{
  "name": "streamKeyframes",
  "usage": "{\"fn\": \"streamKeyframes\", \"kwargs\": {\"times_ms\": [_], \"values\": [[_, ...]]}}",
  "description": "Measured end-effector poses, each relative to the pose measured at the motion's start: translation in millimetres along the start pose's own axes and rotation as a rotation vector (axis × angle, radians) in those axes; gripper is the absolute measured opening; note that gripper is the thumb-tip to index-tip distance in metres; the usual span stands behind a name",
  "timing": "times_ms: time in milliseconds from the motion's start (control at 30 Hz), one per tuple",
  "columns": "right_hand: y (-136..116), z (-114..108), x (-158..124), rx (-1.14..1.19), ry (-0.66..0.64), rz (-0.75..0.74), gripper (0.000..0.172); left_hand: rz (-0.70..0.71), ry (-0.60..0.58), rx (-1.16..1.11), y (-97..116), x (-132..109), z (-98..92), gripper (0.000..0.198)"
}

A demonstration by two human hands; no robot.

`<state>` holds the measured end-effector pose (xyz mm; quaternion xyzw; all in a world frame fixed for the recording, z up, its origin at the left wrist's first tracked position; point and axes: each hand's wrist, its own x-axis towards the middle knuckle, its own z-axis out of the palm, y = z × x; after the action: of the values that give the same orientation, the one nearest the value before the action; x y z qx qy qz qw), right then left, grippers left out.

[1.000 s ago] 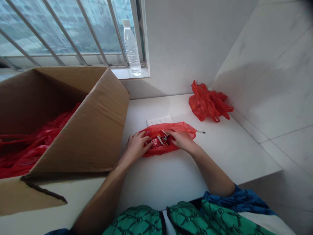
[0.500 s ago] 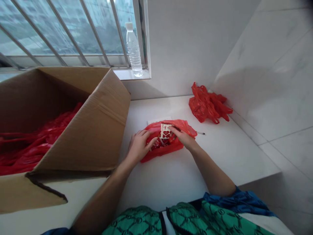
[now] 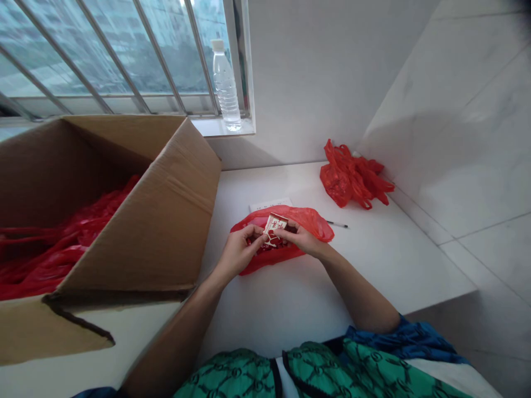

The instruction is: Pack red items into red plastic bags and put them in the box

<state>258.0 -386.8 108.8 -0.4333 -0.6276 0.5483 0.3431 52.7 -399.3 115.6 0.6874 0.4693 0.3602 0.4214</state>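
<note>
A small white-and-red printed packet [image 3: 274, 228] with heart shapes is held tilted over an open red plastic bag [image 3: 317, 221]. My left hand [image 3: 243, 246] pinches the packet's left edge between thumb and fingers. On the opposite side my right hand [image 3: 302, 237] grips it, its thumb lying across the front. Beneath the packet, red wrapped items show in the mouth of the bag, partly covered by my hands. The bag lies on the white tabletop [image 3: 282, 309].
To the left stands an open cardboard box [image 3: 166, 221] with red plastic bags [image 3: 99, 221] inside. Another red bag [image 3: 352, 174] sits by the wall. A pen [image 3: 338, 224] and a white printed card [image 3: 269, 204] lie behind the open bag. A water bottle [image 3: 227, 91] stands on the sill.
The packet has come up out of the bag and tilted, moving slightly left. My left hand has moved from the bag's edge to the packet, so both hands now hold it.
</note>
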Motion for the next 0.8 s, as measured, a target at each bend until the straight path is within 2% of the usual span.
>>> {"fn": "streamKeyframes", "kwargs": {"times_ms": [167, 233, 333, 400, 467, 533, 600, 700, 800], "values": [[-8, -1, -4, -0.081, -0.031, 0.018, 0.032, 0.065, 0.006, 0.137, 3, -1, -1.2, 0.026], [-8, -6, -6, -0.109, -0.016, 0.007, 0.032, 0.124, 0.069, 0.257, 3, -1, -5.3, 0.024], [-4, -17, -8, -0.231, 0.199, -0.003, 0.029, 0.22, 0.253, 0.47, 3, -2, -13.2, 0.022], [0, -24, -8, -0.341, 0.322, 0.007, 0.028, 0.258, 0.298, 0.559, 1, -1, -16.0, 0.023], [3, -27, -8, -0.418, 0.34, 0.003, 0.029, 0.298, 0.208, 0.62, -1, -1, -14.9, 0.023], [4, -28, -7, -0.497, 0.295, -0.024, 0.031, 0.322, 0.058, 0.668, -4, 1, -11.1, 0.025], [3, -27, -7, -0.625, 0.245, -0.057, 0.031, 0.315, -0.037, 0.702, -9, 2, -7.0, 0.027], [1, -28, -10, -0.81, 0.163, -0.023, 0.028, 0.246, -0.033, 0.794, -16, 2, -5.2, 0.027], [3, -30, -17, -0.822, 0.037, 0.088, 0.027, 0.178, -0.024, 0.886, -22, 1, -7.7, 0.029]]}}
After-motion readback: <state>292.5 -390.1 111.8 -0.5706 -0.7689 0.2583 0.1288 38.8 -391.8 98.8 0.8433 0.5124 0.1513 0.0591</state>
